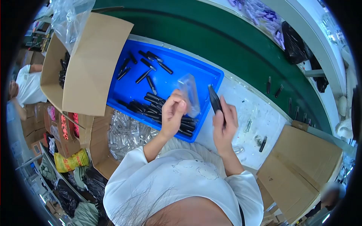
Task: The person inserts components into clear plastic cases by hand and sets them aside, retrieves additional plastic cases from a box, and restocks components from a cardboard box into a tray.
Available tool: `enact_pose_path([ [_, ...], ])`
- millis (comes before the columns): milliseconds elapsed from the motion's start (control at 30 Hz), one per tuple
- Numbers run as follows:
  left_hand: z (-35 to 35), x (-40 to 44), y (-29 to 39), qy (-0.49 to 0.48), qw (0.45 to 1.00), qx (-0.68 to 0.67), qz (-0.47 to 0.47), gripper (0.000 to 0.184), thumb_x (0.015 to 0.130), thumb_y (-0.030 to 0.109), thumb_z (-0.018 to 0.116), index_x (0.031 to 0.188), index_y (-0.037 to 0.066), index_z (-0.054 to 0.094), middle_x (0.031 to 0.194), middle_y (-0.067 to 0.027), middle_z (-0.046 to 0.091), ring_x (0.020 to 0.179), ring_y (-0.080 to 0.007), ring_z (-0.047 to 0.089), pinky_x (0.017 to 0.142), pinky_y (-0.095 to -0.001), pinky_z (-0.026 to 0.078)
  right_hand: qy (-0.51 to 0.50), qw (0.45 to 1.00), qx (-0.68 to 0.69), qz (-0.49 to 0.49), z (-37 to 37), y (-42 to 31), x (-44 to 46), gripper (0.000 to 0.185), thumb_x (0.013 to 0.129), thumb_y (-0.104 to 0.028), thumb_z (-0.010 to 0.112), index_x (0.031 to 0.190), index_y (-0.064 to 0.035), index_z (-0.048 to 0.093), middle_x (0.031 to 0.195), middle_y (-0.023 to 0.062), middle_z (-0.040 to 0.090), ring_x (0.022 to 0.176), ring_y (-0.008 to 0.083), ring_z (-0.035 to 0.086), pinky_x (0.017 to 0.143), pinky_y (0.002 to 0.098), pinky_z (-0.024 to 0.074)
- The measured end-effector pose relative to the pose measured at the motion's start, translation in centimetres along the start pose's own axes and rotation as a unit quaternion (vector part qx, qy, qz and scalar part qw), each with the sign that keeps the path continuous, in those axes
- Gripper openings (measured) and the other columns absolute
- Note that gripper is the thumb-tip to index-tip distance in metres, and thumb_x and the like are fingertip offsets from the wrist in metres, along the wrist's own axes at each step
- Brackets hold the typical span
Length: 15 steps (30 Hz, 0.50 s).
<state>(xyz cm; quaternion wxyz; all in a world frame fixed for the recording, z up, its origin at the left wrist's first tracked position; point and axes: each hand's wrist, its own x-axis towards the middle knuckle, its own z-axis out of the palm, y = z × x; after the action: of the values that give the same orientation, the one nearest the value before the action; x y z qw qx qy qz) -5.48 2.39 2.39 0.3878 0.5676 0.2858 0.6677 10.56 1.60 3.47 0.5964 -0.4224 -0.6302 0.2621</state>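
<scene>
My left hand [172, 113] is closed, with finger and thumb pinched at a clear plastic cover [192, 96] that is smeared by motion. My right hand [226, 122] is wrapped round a black tapered tube [215, 100], its narrow end pointing up and away from me. The two pieces are apart. Under my left hand is a blue tray [169, 71]. Several black tubes [141, 107] lie heaped along its near side, and others with clear ends [151, 86] are scattered farther back.
A box of clear plastic pieces [126, 130] stands left of my lap. An open carton [94, 64] overlaps the tray's left side. Beyond runs a green conveyor belt [241, 52] carrying several black tubes [279, 91]. A cardboard box [301, 165] stands at right. Another person [30, 84] is far left.
</scene>
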Motion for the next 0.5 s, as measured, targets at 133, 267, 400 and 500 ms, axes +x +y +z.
enact_pose_path([
  [133,4.1,0.5,1.5,-0.053,0.994,-0.054,-0.074,0.013,0.091,0.013,0.046,0.084,0.002,0.045,0.076,-0.0030,0.045,0.062,-0.0080,0.041,0.057,-0.0207,0.035,0.040,0.991,-0.064,-0.110,-2.2,-1.4,-0.1,0.030,0.081,-0.002,0.055,0.110,0.0037,0.057,0.084,0.0134,0.052,0.069,0.0204,0.050,0.057,0.0269,0.0416],
  [267,6.3,0.1,0.8,-0.052,0.995,-0.044,-0.067,0.014,0.091,0.014,0.045,0.083,0.002,0.045,0.075,-0.0030,0.046,0.062,-0.0081,0.040,0.055,-0.0225,0.034,0.057,0.984,-0.122,-0.119,-2.5,-2.6,0.2,0.031,0.078,-0.004,0.058,0.108,0.0028,0.058,0.085,0.0135,0.051,0.074,0.0216,0.049,0.060,0.0289,0.0414],
  [400,7.8,0.4,0.3,-0.037,0.992,0.092,0.080,0.016,0.090,0.014,0.045,0.080,0.001,0.046,0.067,-0.0054,0.046,0.055,-0.0116,0.039,0.050,-0.0247,0.033,0.037,0.973,-0.183,-0.134,-3.0,-2.5,0.7,0.036,0.088,-0.011,0.046,0.119,0.0064,0.047,0.097,0.0196,0.049,0.083,0.0244,0.050,0.069,0.0314,0.0414],
  [500,9.0,1.5,-0.3,-0.038,0.983,0.113,0.142,0.014,0.086,0.010,0.048,0.077,0.001,0.047,0.061,-0.0079,0.045,0.049,-0.0176,0.038,0.046,-0.0276,0.030,0.065,0.981,-0.136,-0.117,-2.2,-2.0,0.3,0.044,0.091,-0.016,0.039,0.126,0.0106,0.034,0.101,0.0235,0.047,0.087,0.0291,0.050,0.073,0.0352,0.0410],
])
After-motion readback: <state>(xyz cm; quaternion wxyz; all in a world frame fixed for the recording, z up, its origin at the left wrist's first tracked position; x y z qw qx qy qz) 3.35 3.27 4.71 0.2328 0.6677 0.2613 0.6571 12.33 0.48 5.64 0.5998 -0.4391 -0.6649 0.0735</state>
